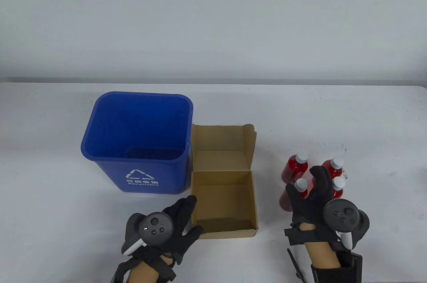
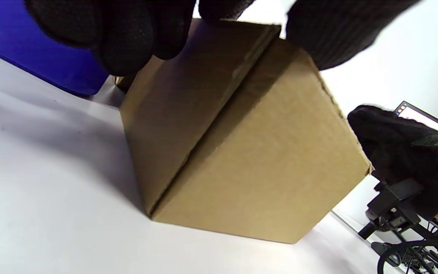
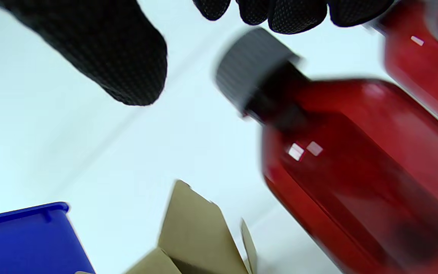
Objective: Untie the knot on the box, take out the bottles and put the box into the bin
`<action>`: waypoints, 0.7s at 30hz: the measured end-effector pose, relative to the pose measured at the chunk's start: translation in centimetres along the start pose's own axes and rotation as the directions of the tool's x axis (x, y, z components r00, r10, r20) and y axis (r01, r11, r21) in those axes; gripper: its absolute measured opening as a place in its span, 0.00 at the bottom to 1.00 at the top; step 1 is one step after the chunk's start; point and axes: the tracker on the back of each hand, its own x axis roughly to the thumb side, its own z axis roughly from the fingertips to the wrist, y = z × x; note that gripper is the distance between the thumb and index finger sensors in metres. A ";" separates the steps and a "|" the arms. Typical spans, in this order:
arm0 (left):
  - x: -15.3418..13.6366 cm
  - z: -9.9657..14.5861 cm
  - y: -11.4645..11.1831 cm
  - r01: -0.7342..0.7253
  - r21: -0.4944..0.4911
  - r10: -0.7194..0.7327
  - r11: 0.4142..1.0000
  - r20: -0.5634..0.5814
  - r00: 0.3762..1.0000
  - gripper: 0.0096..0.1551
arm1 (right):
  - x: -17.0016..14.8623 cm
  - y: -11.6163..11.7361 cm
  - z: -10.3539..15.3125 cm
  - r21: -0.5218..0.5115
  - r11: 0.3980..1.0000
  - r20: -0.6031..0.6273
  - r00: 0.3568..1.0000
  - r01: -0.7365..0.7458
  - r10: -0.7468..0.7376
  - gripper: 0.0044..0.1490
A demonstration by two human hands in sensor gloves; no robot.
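Box: brown cardboard box (image 1: pixel 223 203) sits on the bench just right of the bin, lid flap up and leaning back, inside bare; no string seen on it.
Box, left wrist view: near corner (image 2: pixel 242 152) faces the camera, base flat on the bench.
Bottles: four red bottles (image 1: pixel 295 167) with white caps stand in a tight cluster right of the box, well apart from it.
Bottles, right wrist view: nearest bottle (image 3: pixel 356 171) fills the frame, blurred, cap below the fingertips (image 3: pixel 291 15); contact cannot be told.
Bin: blue bin (image 1: pixel 140 139) with white recycling mark, upright, touching or just beside the box's left side.
Left hands entry: left hand (image 1: pixel 173 223) at the box's near left corner, fingers spread and fairly straight; thumb and fingers (image 2: pixel 127 38) lie along the top edge, touching or just off it.
Right hands entry: right hand (image 1: pixel 313 196) over the near bottles, fingers spread and loosely extended, nothing clearly held.
Bench: white bench (image 1: pixel 50 196), matte, a few dark specks behind the bottles.
Room: plain pale grey wall (image 1: pixel 213 19) behind the bench; left wrist view shows dark stand gear and a screen edge at far right.
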 end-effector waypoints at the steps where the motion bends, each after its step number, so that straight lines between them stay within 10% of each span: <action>1: 0.0 0.0 0.0 0.001 0.000 -0.001 1.000 0.000 1.000 0.51 | 0.8 -0.2 0.1 -0.015 1.000 0.039 0.999 -0.025 0.025 0.54; 8: 0.0 0.0 0.0 0.007 -0.002 -0.007 1.000 0.001 1.000 0.51 | 7.2 3.4 1.6 0.188 0.976 0.205 0.976 -0.110 0.071 0.48; 21: 0.0 -0.4 0.1 -0.027 0.018 0.027 0.999 0.009 1.000 0.51 | 4.2 8.2 1.4 0.473 0.881 -0.039 0.998 -0.016 0.039 0.49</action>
